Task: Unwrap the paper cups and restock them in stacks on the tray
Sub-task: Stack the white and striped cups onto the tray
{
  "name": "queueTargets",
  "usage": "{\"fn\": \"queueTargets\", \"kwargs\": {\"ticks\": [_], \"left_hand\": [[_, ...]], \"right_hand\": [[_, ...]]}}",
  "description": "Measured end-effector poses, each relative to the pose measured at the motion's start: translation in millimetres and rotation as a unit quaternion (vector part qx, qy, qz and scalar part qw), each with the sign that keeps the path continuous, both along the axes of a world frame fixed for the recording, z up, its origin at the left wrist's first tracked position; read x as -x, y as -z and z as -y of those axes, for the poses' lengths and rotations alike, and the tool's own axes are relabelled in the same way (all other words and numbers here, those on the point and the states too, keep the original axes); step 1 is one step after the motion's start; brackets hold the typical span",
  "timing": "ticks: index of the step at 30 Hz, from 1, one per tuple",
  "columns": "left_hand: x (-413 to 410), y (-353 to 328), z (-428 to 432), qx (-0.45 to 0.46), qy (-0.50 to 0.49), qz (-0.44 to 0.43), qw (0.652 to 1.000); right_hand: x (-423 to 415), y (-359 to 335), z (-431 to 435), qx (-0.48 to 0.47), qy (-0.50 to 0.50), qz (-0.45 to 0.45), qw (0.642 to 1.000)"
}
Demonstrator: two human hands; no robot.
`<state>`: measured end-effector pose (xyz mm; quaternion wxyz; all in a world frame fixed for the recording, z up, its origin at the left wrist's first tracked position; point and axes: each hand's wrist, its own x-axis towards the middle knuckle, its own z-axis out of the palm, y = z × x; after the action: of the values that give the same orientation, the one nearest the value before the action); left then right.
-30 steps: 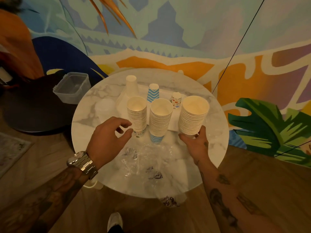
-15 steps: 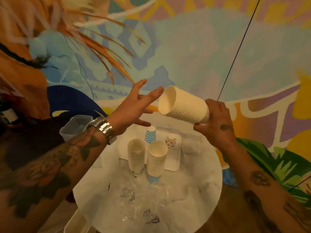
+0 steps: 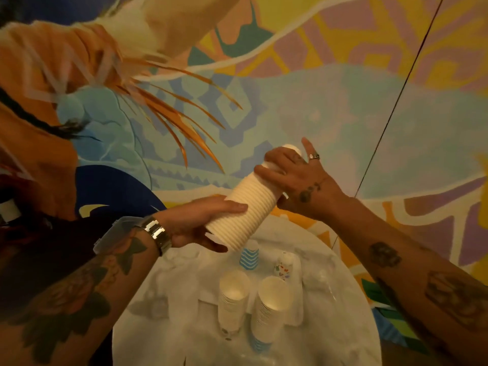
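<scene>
A tall stack of white paper cups (image 3: pixel 244 210) is held tilted in the air above the round table, open end down to the left. My left hand (image 3: pixel 200 223) cups its lower, open end from the left. My right hand (image 3: pixel 295 180) grips its upper, narrow end. Below, two upright cup stacks (image 3: pixel 233 299) (image 3: pixel 270 307) stand at the near edge of the white tray (image 3: pixel 297 302). An upturned blue zigzag cup (image 3: pixel 249 256) and an upturned speckled cup (image 3: pixel 284 265) stand further back on the tray.
The marble round table (image 3: pixel 158 326) fills the lower middle. A clear plastic box (image 3: pixel 116 233) shows behind my left wrist. A painted mural wall rises behind, and a thin black cable (image 3: pixel 390 112) runs diagonally down it.
The stack has tipped from lying sideways toward mouth-down. My left hand, open near its mouth before, now holds the lower end, and my right hand has shifted up onto the narrow end.
</scene>
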<state>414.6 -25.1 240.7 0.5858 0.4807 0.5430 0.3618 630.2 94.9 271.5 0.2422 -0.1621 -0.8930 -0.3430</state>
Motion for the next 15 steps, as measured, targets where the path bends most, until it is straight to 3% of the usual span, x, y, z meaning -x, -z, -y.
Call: {"fn": "queueTargets", "kwargs": {"ticks": [4,8,10,11,12,13,15], "left_hand": [[37,3,-31,-0.004,0.001,-0.014,1.0],[82,18,-63,-0.017,-0.001,0.036,0.999],[100,26,-79,-0.048,-0.01,0.051,0.997],[110,31,-87,-0.067,-0.019,0.049,0.996],[119,36,-96,-0.086,-0.031,0.04,0.995],[128,43,-104,-0.103,-0.043,0.022,0.994],[145,57,-121,-0.126,-0.074,-0.038,0.989]], "right_hand": [[59,-7,-24,-0.052,-0.024,0.035,0.998],[105,1,-51,-0.07,-0.035,0.007,0.997],[123,13,-60,0.018,-0.003,-0.1,0.995],[131,18,-63,0.118,0.009,-0.185,0.976],[140,22,-64,0.25,0.012,-0.275,0.928],[148,25,-65,0.388,0.006,-0.362,0.847],[165,27,-69,0.623,0.012,-0.461,0.632]]}}
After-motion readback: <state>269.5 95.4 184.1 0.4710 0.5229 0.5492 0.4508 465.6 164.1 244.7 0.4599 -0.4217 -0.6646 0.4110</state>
